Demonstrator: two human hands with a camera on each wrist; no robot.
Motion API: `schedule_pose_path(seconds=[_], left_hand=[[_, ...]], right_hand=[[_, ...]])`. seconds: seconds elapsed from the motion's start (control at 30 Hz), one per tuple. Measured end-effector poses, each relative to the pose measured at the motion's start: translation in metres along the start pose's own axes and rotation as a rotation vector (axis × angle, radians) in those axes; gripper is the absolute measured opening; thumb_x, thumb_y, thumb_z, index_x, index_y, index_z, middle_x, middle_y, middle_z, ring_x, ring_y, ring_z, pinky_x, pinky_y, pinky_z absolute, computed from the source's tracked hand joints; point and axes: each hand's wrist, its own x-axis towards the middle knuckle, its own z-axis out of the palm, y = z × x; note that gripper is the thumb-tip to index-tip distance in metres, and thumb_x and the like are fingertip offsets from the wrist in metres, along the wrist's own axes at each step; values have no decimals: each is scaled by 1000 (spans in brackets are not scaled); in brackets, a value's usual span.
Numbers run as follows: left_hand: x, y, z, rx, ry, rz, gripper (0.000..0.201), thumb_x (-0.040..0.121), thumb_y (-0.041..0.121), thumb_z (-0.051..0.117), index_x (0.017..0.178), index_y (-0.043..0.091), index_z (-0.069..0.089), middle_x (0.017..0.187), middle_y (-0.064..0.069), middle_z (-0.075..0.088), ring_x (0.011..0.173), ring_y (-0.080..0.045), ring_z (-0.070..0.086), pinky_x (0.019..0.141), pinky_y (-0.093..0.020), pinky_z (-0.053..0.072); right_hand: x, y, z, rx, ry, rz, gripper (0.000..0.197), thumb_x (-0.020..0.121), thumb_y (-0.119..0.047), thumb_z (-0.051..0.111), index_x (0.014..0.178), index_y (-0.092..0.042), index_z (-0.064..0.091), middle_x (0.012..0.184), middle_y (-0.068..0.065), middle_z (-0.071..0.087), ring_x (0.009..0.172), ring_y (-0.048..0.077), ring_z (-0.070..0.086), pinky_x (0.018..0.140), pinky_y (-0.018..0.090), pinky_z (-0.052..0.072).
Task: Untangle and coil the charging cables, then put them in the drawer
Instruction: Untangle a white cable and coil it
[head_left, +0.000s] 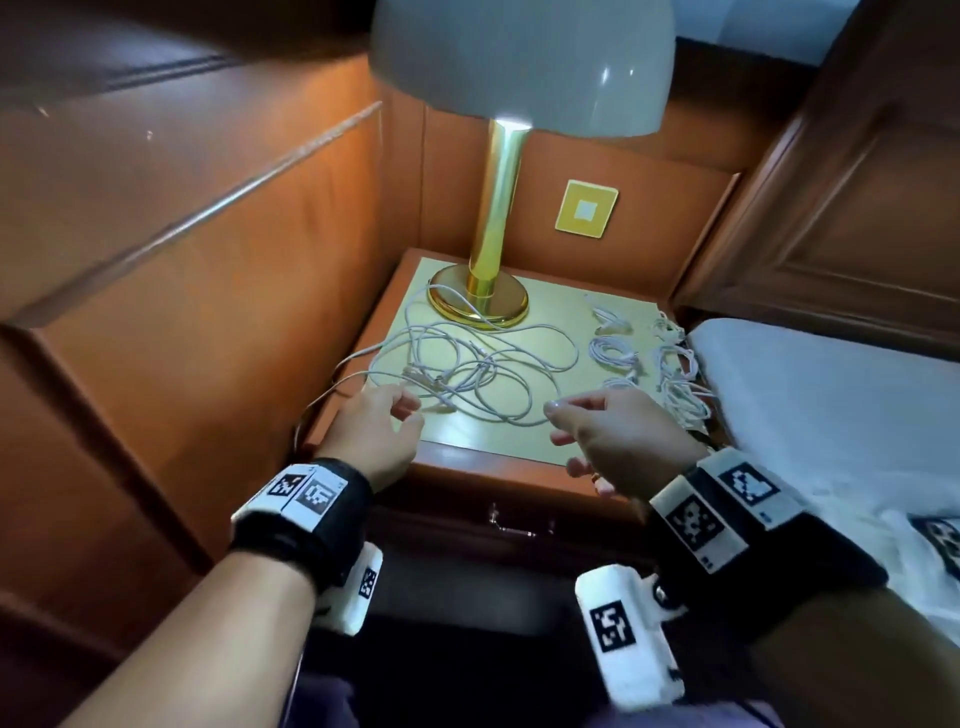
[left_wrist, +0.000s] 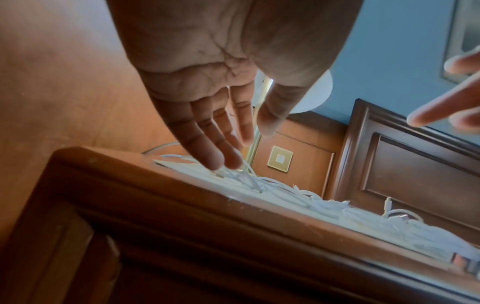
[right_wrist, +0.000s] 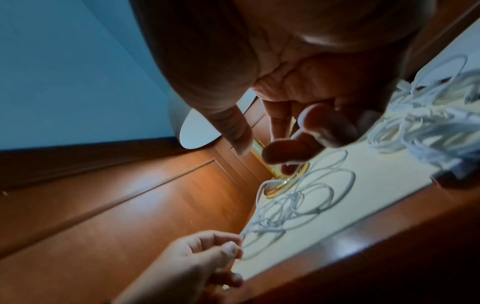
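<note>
A loose tangle of white charging cables (head_left: 483, 374) (right_wrist: 298, 203) is spread over the middle of the nightstand top (head_left: 493, 439). My left hand (head_left: 410, 410) (left_wrist: 245, 144) reaches over the front left corner, fingers straight, and its fingertips (left_wrist: 223, 162) touch the near strands (left_wrist: 249, 181). My right hand (head_left: 558, 423) (right_wrist: 262, 152) hovers over the front right of the top with loosely curled fingers and holds nothing. Several small coiled white cables (head_left: 613, 353) (right_wrist: 420, 131) lie at the right side. The drawer (head_left: 467, 525) below the top is closed.
A brass lamp (head_left: 498, 218) stands at the back of the nightstand, its base (head_left: 478, 299) touching the tangle. Wood panelling closes off the left and back. A white bed (head_left: 831, 415) adjoins the right edge. A gold wall plate (head_left: 586, 209) sits behind.
</note>
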Motion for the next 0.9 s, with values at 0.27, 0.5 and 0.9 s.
schedule_pose_path(seconds=[0.27,0.5,0.9], left_hand=[[46,-30,9,289,-5,-31,64,94,20,55,153,26,31,158,1,24,137,-28,41,111,-45,38],[59,-35,5,404,26,-102,37,99,21,50,134,25,62,127,-9,57,117,-34,55,97,-43,48],[-13,-14,-15,337,177,457,23,81,35,62,93,32,81,67,6,69,68,-22,63,64,-31,46]], right_hand=[[66,23,46,-43,-52,-57,25,96,-36,60,113,-17,65,100,0,72,73,16,68,62,23,53],[98,38,72,-311,-159,-134,40,95,-42,57,131,-24,54,98,-5,67,90,13,64,80,29,46],[78,31,104,-363,-188,-510,46,93,-33,65,137,-33,53,127,-4,39,90,3,53,94,23,44]])
